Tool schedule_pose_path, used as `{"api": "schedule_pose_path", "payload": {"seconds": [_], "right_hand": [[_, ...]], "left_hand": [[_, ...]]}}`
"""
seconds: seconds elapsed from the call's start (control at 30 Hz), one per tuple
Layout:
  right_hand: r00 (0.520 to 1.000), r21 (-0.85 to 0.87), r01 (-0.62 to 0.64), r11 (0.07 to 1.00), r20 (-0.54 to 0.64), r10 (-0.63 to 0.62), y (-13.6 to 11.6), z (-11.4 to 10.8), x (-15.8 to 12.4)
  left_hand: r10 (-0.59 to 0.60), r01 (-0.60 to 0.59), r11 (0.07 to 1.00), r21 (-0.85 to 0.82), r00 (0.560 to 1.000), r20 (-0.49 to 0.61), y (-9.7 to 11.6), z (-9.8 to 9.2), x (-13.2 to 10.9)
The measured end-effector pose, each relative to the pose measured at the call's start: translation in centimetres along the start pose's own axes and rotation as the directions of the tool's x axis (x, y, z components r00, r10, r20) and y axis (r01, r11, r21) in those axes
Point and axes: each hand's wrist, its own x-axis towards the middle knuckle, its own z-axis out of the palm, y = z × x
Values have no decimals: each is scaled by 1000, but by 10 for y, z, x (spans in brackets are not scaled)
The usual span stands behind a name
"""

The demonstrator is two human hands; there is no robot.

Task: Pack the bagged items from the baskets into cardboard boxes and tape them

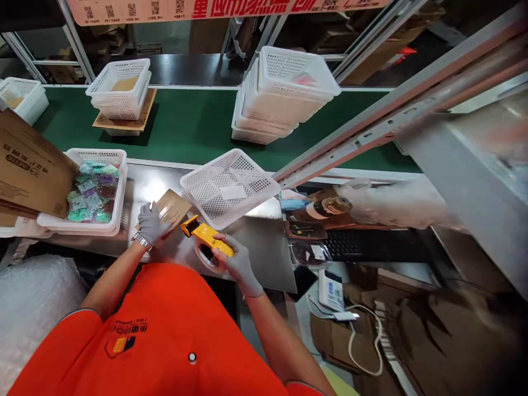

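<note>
Both hands wear grey gloves. My left hand (153,224) is closed around the near-left side of a small brown cardboard box (173,207) on the metal worktop. My right hand (239,261) grips a yellow tape dispenser (212,237) with a roll of tape under it. The dispenser's front end points at the box's right edge; whether they touch I cannot tell. Just beyond, an empty white perforated basket (231,187) sits tilted, with a white label in its bottom.
At left stands a white basket (117,214) of small bagged items, with flat cardboard cartons (33,165) leaning over it. Stacked white baskets (284,99) stand on the green conveyor (190,121). A metal post (350,143) slants across the right, near a keyboard (371,246).
</note>
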Motion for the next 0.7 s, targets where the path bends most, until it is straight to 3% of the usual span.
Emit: {"api": "schedule_pose_path", "payload": {"seconds": [0.07, 0.13, 0.23, 0.3, 0.5, 0.6, 0.7], "right_hand": [[999, 21, 33, 999, 10, -33, -2, 11, 2], [997, 40, 51, 998, 49, -53, 1, 20, 1], [989, 23, 77, 997, 124, -79, 8, 30, -2], [982, -21, 111, 994, 157, -107, 13, 38, -1], [957, -93, 216, 972, 216, -192, 23, 62, 18], [952, -179, 257, 950, 215, -218, 33, 48, 22], [979, -259, 167, 951, 161, -128, 51, 19, 21]], "left_hand": [[-59, 66, 969, -239, 998, 35, -6, -12, -8], [-114, 184, 893, -411, 975, 190, -8, -18, -15], [-142, 441, 720, -536, 849, 509, -3, -16, -21], [-137, 529, 647, -549, 789, 598, 2, -15, -19], [-214, 413, 787, -458, 879, 426, -5, -33, 21], [-224, 304, 874, -380, 945, 240, -16, -49, 57], [-126, 142, 957, -252, 989, 79, -21, -57, 83]]}}
